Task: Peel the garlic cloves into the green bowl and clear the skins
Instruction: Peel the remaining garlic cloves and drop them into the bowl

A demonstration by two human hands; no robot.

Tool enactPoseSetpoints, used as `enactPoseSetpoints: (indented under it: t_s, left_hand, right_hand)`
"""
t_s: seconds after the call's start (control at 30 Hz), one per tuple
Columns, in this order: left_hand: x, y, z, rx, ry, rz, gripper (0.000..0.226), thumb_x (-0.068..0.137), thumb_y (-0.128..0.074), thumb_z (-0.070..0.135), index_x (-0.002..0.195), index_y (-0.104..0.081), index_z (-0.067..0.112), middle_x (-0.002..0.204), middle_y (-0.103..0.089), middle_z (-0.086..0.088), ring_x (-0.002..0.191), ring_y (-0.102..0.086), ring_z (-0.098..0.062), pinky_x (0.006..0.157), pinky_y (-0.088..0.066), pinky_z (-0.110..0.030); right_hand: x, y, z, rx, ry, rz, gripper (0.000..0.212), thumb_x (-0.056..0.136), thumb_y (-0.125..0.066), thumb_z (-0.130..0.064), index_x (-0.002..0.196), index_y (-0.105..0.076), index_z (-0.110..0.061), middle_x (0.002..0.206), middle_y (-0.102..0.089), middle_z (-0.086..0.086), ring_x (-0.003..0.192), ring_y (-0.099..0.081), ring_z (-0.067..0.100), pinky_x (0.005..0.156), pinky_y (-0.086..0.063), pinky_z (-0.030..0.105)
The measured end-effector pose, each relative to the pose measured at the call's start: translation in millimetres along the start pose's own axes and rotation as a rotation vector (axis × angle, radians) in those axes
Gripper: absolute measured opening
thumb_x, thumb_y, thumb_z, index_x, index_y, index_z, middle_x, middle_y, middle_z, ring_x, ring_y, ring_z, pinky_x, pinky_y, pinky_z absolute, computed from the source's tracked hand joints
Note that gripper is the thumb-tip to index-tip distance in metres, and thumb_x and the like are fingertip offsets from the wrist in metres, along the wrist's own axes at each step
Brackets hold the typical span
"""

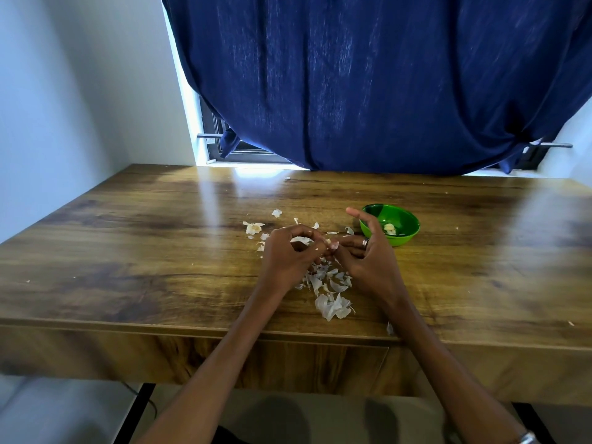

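Peeling one garlic clove over the tabletop, just left of the green bowl

Your left hand (pixel 290 248) holds the garlic clove (pixel 330 243) in a narrow grip with curled fingers, and your right hand (pixel 368 254) pinches at its skin with thumb and one finger while the other fingers stay spread. The clove is between both hands, near the left side of the green bowl (pixel 390 228), which already has some peeled cloves (pixel 390 229) inside. To do this step well, I think you should keep the left grip firm but not crushing, pull the skin away from the tip in one strip, and let it fall on the pile of skins (pixel 330 290) nearer to you than the bowl, on the tabletop (pixel 160 235). Then drop the clean clove in the bowl.
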State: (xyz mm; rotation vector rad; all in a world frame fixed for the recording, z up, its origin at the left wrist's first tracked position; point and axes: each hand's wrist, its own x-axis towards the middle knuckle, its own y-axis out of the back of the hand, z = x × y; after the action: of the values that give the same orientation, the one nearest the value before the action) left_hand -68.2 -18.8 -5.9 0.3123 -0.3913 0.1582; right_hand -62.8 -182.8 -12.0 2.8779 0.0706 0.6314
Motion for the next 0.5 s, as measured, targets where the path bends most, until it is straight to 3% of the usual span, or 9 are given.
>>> enactPoseSetpoints:
  t_s: [0.13, 0.2, 0.27, 0.37, 0.5]
  left_hand:
    - [0, 1, 0, -0.051, 0.048, 0.029, 0.007, 0.091, -0.07, 0.008, 0.087, -0.075, 0.011, 0.082, -0.074, 0.003, 0.064, -0.072, -0.019, 0.064, -0.062, -0.049]
    - [-1, 0, -1, 0.053, -0.036, 0.049, 0.008, 0.089, -0.073, 0.009, 0.095, -0.077, 0.012, 0.095, -0.074, 0.005, 0.071, -0.072, -0.007, 0.066, -0.062, -0.031]
    - [-2, -1, -6, 0.206, -0.143, 0.04, 0.022, 0.086, -0.076, 0.006, 0.105, -0.077, 0.017, 0.109, -0.071, 0.006, 0.078, -0.067, 0.003, 0.069, -0.054, -0.011]
    - [-2, -1, -10, 0.33, -0.206, 0.043, 0.043, 0.077, -0.078, -0.005, 0.112, -0.076, 0.021, 0.117, -0.067, 0.005, 0.095, -0.065, -0.004, 0.084, -0.053, -0.018]
    - [-4, -2, -5, 0.293, -0.238, 0.053, 0.034, 0.085, -0.074, 0.001, 0.114, -0.074, 0.019, 0.114, -0.07, 0.005, 0.085, -0.067, 0.0, 0.086, -0.057, -0.029]
  right_hand:
    - [0, 1, -3, 0.001, -0.046, 0.006, 0.066, 0.09, -0.075, -0.006, 0.145, -0.043, -0.023, 0.096, -0.075, -0.007, 0.089, -0.075, 0.006, 0.078, -0.06, 0.022]
    - [-1, 2, -7, 0.04, -0.057, 0.007, 0.061, 0.092, -0.071, -0.002, 0.143, -0.045, -0.023, 0.093, -0.075, -0.015, 0.089, -0.075, 0.004, 0.077, -0.061, 0.024]
    - [-1, 3, -9, 0.066, -0.049, 0.002, 0.054, 0.093, -0.068, -0.002, 0.14, -0.051, -0.023, 0.095, -0.072, -0.032, 0.091, -0.074, 0.005, 0.077, -0.061, 0.026]
    - [0, 4, -6, 0.087, -0.048, 0.019, 0.045, 0.093, -0.07, -0.005, 0.133, -0.061, -0.022, 0.098, -0.076, -0.012, 0.095, -0.074, 0.008, 0.079, -0.061, 0.029]
    - [3, 6, 0, 0.153, -0.074, 0.047, 0.037, 0.09, -0.073, -0.007, 0.124, -0.067, -0.021, 0.094, -0.077, 0.0, 0.096, -0.073, 0.013, 0.082, -0.058, 0.027]
